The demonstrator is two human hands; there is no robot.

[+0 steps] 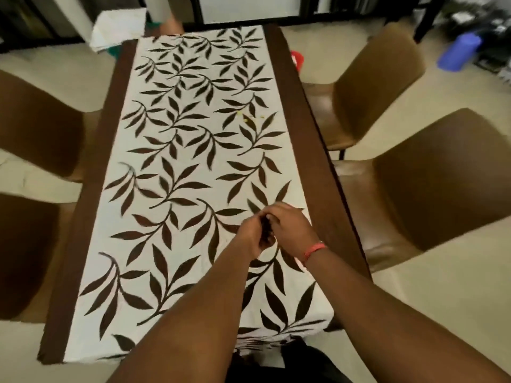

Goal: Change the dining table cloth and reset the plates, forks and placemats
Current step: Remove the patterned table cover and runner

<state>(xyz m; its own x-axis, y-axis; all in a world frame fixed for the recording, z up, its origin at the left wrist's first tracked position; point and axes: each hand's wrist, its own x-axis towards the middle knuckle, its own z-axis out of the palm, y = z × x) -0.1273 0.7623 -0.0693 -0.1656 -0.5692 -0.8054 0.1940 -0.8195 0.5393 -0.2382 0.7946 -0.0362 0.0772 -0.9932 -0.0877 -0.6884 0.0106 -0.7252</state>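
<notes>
my worry: if i tug the leaf-print cloth (177,167) from this one spot it drags askew and throws the yellow crumbs (249,117) at one o'clock onto the floor. nearest me, left hand (253,234) and right hand (290,228) meet, fingers curled; whether they pinch fabric i cannot tell. the cloth covers the table toward twelve. no plates, forks or placemats show. chairs (378,87) flank it.

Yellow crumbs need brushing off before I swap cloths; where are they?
Head view: the yellow crumbs lie on the leaf-print tablecloth, right of centre, toward the far half.
</notes>
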